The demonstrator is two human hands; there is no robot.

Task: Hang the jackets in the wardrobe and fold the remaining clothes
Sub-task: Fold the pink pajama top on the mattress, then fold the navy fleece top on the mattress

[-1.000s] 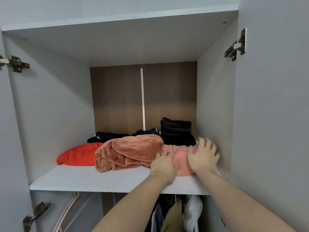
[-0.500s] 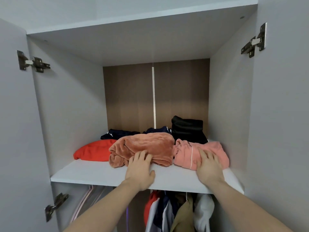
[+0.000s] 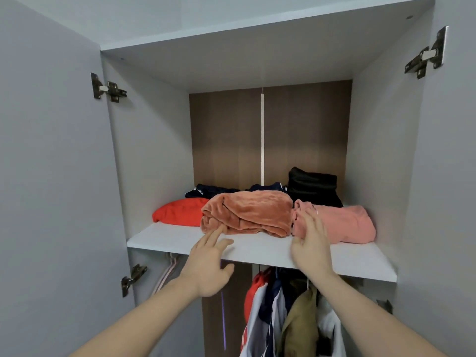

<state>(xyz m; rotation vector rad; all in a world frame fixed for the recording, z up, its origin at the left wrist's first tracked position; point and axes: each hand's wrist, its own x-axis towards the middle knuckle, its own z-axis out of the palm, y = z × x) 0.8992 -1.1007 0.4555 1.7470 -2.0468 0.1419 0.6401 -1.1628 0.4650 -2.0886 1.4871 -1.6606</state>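
Reaching toward the shelf [image 3: 257, 249], both hands are spread with straight fingers and hold nothing. The left hand [image 3: 210, 266] hovers over the shelf's front edge, its fingertips [image 3: 219, 229] touching or nearly touching the low left corner of the rust-coloured fleece [image 3: 249, 212]. The right hand [image 3: 313, 246] is raised in front of the pink top [image 3: 345, 224], fingers pointing up over the top's left end; whether they touch the cloth cannot be told. The fleece and the pink top lie folded side by side on the shelf, touching. A red garment [image 3: 177, 211] lies left of the fleece, dark blue clothes [image 3: 211, 191] sit behind it, and a black folded pile [image 3: 313, 185] stands behind the pink top. Below the shelf, jackets [image 3: 280, 315] hang close together, with pink hangers [image 3: 168, 273] at the left. The wardrobe doors [image 3: 51, 176] stand open on either side.
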